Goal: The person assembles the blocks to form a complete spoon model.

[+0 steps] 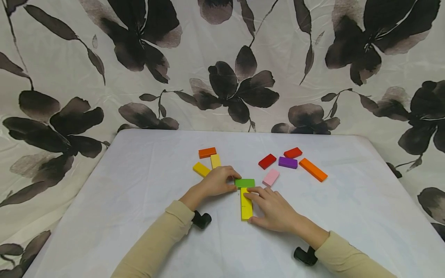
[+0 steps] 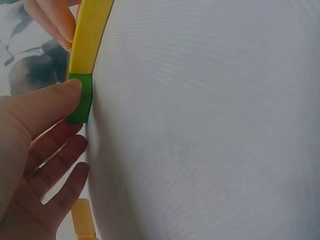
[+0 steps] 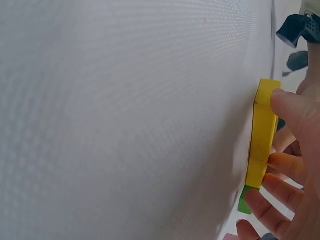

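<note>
A green block (image 1: 245, 183) lies crosswise against the far end of a long yellow block (image 1: 246, 204), making a T shape on the table. My left hand (image 1: 219, 180) pinches the green block's left end between thumb and index finger; the other fingers spread beside it in the left wrist view. My right hand (image 1: 276, 210) holds the yellow block, with the thumb at its near end and the fingertips at its far right side. In the right wrist view the yellow block (image 3: 262, 137) touches the green block (image 3: 245, 200), which the fingers partly cover.
Beyond my left hand lie an orange block (image 1: 207, 153) and two yellow blocks, (image 1: 215, 160) partly hidden. To the right are a pink block (image 1: 270, 177), two red blocks (image 1: 267, 161), a purple block (image 1: 287, 162) and a long orange block (image 1: 313, 170). Floral cloth (image 1: 222, 116) hangs behind the table.
</note>
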Action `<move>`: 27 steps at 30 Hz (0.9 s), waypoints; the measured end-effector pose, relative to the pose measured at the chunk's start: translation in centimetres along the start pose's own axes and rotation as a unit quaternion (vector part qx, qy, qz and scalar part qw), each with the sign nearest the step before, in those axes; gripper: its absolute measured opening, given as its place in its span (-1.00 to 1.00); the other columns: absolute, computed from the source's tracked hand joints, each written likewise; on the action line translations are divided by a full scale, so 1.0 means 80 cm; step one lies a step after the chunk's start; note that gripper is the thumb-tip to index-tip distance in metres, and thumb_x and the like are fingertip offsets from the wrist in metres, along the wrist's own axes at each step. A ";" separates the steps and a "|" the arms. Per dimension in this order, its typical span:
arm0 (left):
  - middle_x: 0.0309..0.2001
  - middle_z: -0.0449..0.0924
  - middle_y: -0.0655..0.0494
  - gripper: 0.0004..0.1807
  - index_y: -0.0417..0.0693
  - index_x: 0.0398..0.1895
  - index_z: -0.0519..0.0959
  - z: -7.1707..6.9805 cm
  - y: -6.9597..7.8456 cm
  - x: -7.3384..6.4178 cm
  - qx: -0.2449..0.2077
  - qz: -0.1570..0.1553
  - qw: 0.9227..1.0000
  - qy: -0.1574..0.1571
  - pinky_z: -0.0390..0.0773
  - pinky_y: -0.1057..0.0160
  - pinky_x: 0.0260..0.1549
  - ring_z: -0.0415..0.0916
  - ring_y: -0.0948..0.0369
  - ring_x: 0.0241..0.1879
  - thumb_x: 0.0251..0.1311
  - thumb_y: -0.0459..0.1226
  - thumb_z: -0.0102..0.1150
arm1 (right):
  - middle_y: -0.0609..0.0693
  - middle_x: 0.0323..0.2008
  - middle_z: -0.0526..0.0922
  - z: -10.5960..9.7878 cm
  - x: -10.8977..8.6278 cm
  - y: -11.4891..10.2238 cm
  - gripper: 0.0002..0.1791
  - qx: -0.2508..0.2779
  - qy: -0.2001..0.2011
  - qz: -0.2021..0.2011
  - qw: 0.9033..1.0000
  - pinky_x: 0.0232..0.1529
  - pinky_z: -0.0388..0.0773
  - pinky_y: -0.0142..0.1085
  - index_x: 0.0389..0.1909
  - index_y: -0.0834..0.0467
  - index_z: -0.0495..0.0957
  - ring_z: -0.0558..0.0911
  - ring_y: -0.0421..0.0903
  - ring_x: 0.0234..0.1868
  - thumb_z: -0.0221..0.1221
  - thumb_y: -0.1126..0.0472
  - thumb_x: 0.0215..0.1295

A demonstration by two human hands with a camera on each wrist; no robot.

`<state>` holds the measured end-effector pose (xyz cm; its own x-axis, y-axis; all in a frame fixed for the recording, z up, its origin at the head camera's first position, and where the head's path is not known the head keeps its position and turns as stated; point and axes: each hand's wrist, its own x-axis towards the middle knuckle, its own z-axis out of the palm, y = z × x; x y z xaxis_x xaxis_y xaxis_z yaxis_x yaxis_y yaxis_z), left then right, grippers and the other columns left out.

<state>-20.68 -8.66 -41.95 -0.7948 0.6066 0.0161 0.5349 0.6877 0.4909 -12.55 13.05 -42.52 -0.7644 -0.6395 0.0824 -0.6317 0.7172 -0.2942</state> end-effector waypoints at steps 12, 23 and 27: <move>-0.22 0.58 0.17 -0.67 -0.05 -0.10 0.63 -0.001 0.001 0.001 0.000 -0.009 1.000 -0.007 0.47 0.36 -0.20 0.45 0.30 -0.26 0.00 -0.25 0.33 | 0.00 0.21 0.36 0.000 0.002 0.001 -0.27 0.001 -0.002 -0.001 1.000 -0.01 0.42 -0.11 0.23 0.04 0.37 0.39 0.01 0.14 0.26 -0.17 0.03; -0.23 0.57 0.18 -0.68 -0.05 -0.10 0.63 -0.001 0.001 0.001 0.001 -0.011 1.000 -0.008 0.48 0.36 -0.19 0.45 0.30 -0.26 0.01 -0.24 0.32 | 0.00 0.23 0.35 0.001 0.002 0.001 -0.27 0.003 0.000 -0.002 1.000 0.00 0.42 -0.11 0.24 0.03 0.36 0.38 0.01 0.15 0.26 -0.16 0.04; -0.23 0.57 0.19 -0.67 -0.04 -0.10 0.63 -0.001 0.000 0.002 0.002 -0.015 1.000 -0.008 0.47 0.36 -0.18 0.44 0.31 -0.26 0.01 -0.24 0.32 | -0.01 0.23 0.34 0.002 0.002 0.000 -0.27 0.001 0.005 -0.003 1.000 -0.01 0.42 -0.12 0.24 0.03 0.36 0.38 0.00 0.15 0.27 -0.15 0.03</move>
<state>-20.80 -8.59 -41.87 -0.8057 0.5922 -0.0134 0.5119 0.7075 0.4872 -12.67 12.94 -42.64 -0.7623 -0.6405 0.0927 -0.6353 0.7133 -0.2958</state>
